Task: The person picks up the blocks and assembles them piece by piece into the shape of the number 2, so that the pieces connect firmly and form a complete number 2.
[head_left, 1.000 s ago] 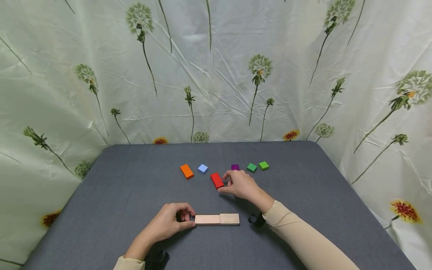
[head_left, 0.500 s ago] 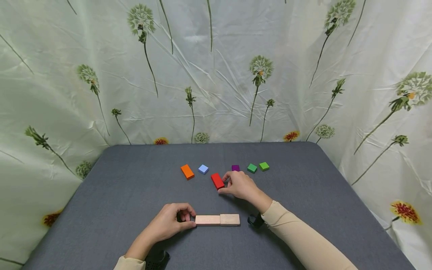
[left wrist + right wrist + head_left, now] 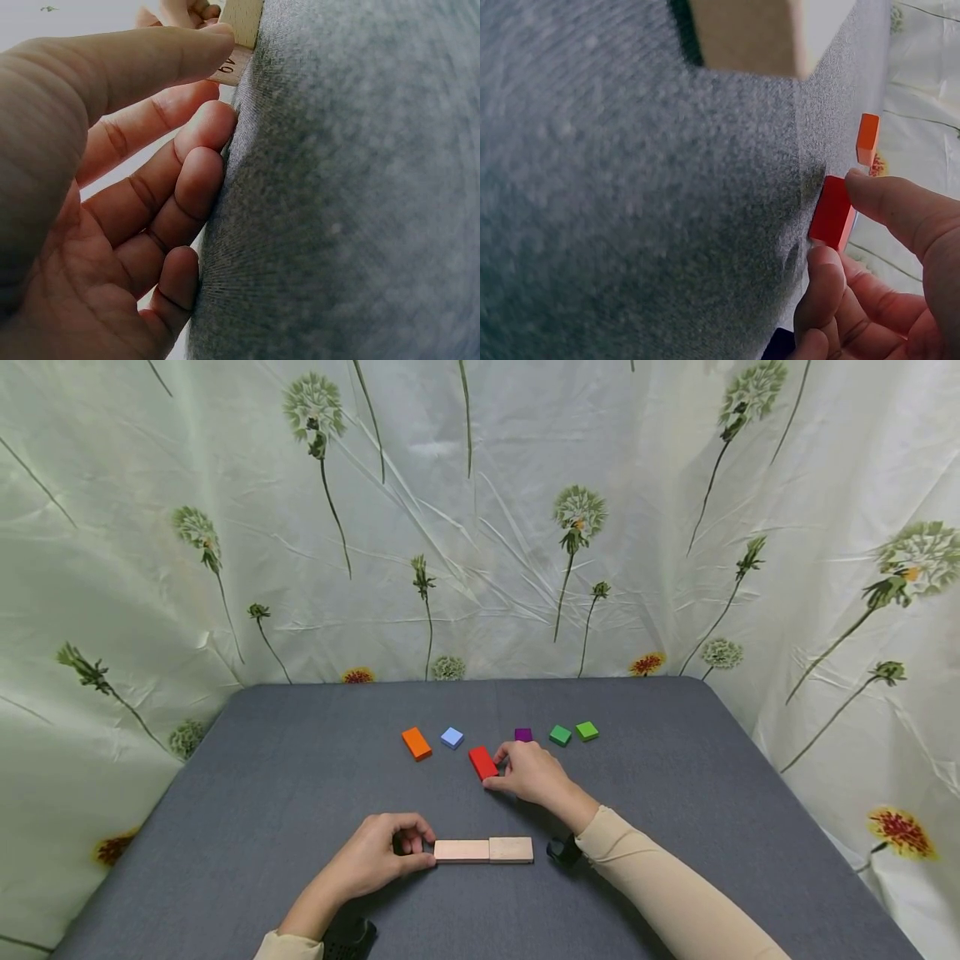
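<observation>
At the near middle of the grey table, my left hand (image 3: pixel 378 856) pinches the left end of a flat wooden block (image 3: pixel 461 852) between thumb and index finger. Dark marks show on that block's end (image 3: pixel 234 66) in the left wrist view. A second wooden block (image 3: pixel 512 850) lies end to end with it on the right. Farther back, my right hand (image 3: pixel 534 772) holds a red block (image 3: pixel 482 762) by its edges. The right wrist view has the thumb at one end of this red block (image 3: pixel 831 210) and fingertips at the other.
Across the back lie an orange block (image 3: pixel 417 743), a light blue block (image 3: pixel 452 737), a purple block (image 3: pixel 522 735) partly behind the right hand, a dark green block (image 3: pixel 560 735) and a light green block (image 3: pixel 587 731). A flower-printed curtain (image 3: pixel 495 627) hangs behind the table (image 3: pixel 315 752).
Both hands and all the blocks keep their places. Only the right wrist and forearm have shifted very slightly left.
</observation>
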`<state>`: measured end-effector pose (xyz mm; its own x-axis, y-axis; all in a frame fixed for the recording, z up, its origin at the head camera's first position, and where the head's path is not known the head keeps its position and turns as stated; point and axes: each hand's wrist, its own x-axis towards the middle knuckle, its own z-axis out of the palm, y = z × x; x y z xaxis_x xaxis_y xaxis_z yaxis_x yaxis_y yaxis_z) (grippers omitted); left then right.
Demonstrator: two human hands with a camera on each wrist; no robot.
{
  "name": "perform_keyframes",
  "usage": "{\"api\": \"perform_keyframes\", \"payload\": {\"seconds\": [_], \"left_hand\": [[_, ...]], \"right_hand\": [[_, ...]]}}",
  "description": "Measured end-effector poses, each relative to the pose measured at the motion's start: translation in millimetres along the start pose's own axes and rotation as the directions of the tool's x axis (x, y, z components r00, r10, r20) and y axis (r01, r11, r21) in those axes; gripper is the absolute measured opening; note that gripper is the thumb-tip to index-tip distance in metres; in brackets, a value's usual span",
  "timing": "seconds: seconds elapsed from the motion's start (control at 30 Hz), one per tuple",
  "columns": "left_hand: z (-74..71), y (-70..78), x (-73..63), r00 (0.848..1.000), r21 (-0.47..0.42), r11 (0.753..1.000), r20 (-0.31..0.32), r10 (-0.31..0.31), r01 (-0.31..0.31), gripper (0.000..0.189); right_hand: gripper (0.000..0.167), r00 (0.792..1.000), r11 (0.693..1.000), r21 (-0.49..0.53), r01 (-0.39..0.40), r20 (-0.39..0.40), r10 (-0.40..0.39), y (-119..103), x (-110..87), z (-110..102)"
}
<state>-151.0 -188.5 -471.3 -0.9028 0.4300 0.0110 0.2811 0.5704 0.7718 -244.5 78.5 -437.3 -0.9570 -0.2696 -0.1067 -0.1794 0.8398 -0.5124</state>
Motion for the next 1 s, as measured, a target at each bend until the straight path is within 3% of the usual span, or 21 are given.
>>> {"api": "perform_keyframes", "payload": {"seconds": [0.77,1.0], "left_hand": [[-0.5,0.4,-0.6,1.0,-0.008,1.0,0.002,0.002,-0.002,0.017],[-0.1,0.6,-1.0,1.0,-0.006,1.0,-0.003,0.011,-0.011,0.017]], "right_hand": [[0.036,0.997,0.997,-0.076,0.012,-0.072,-0.018,-2.8,1.7,6.1],[0.031,0.999,0.998,-0.057,-0.003,-0.05,0.001,-1.2,0.9,4.3]]}}
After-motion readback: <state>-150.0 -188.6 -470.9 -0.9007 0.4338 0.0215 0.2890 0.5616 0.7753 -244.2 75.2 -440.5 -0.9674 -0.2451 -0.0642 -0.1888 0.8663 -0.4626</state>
